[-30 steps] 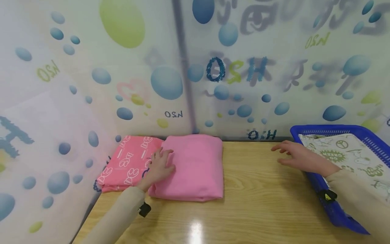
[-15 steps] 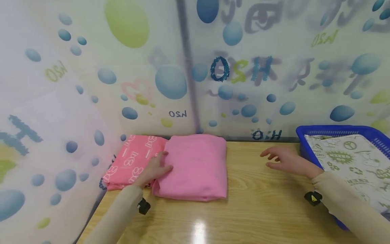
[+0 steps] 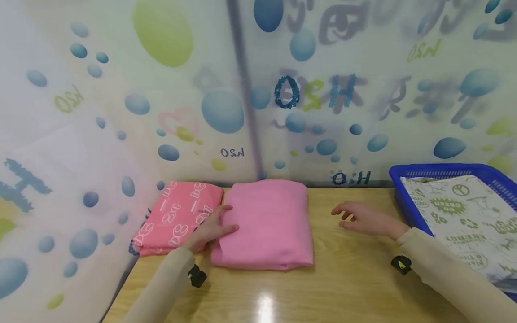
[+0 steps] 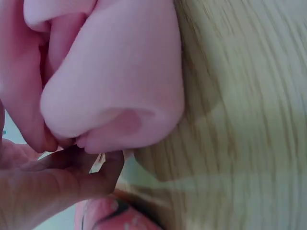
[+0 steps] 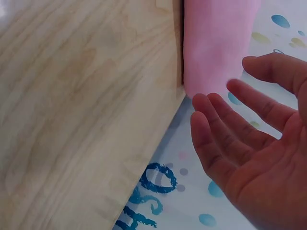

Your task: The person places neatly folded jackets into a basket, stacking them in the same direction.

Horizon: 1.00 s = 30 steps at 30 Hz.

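A folded plain pink cloth point(image 3: 266, 224) lies on the wooden table, close to the back wall. At its left side is my left hand point(image 3: 210, 229), thumb and fingers spread and fingertips at the cloth's edge. In the left wrist view that hand point(image 4: 62, 184) touches the rolled, layered side of the pink cloth point(image 4: 120, 72). My right hand point(image 3: 365, 218) hovers to the right of the cloth, apart from it, fingers loosely bent and holding nothing. The right wrist view shows its palm and relaxed fingers point(image 5: 225, 139) facing the pink cloth point(image 5: 216, 43).
A folded coral cloth with white printed figures point(image 3: 173, 220) lies to the left, partly behind my left hand. On the right stands a blue plastic basket point(image 3: 408, 197) holding a folded white cloth with green print point(image 3: 464, 215). A bubble-patterned wall covering point(image 3: 299, 148) borders the table point(image 3: 347, 278).
The pink cloth has slid a little to the right, away from the coral cloth, with my left hand at its side. My right hand has moved left, away from the basket and nearer the pink cloth.
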Each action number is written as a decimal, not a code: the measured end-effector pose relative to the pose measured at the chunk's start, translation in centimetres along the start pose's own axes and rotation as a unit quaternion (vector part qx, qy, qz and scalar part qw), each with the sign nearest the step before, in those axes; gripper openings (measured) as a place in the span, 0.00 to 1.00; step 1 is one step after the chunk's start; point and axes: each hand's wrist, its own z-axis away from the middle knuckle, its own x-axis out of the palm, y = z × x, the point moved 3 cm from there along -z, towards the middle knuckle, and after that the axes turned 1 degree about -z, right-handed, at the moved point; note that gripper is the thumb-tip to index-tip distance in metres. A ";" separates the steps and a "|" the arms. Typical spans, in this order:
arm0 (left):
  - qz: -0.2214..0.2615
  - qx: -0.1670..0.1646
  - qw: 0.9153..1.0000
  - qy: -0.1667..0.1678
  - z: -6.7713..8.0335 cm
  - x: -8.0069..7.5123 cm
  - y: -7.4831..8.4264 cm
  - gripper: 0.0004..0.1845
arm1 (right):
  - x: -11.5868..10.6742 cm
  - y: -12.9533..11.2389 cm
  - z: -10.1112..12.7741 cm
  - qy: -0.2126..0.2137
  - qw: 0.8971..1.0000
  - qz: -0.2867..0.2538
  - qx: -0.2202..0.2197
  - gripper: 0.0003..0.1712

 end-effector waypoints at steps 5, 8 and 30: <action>-0.015 0.000 1.000 -0.012 0.0 0.7 0.7 0.40 | 0.8 -0.4 -0.3 0.004 1.000 -0.017 0.003 0.21; -0.006 0.013 0.999 -0.030 -0.1 1.1 0.9 0.39 | 1.6 -0.5 -0.6 0.012 1.000 -0.021 0.004 0.23; -0.011 -0.009 0.995 -0.094 -0.4 0.0 0.1 0.28 | 5.5 0.2 -2.9 0.049 0.977 -0.171 0.120 0.38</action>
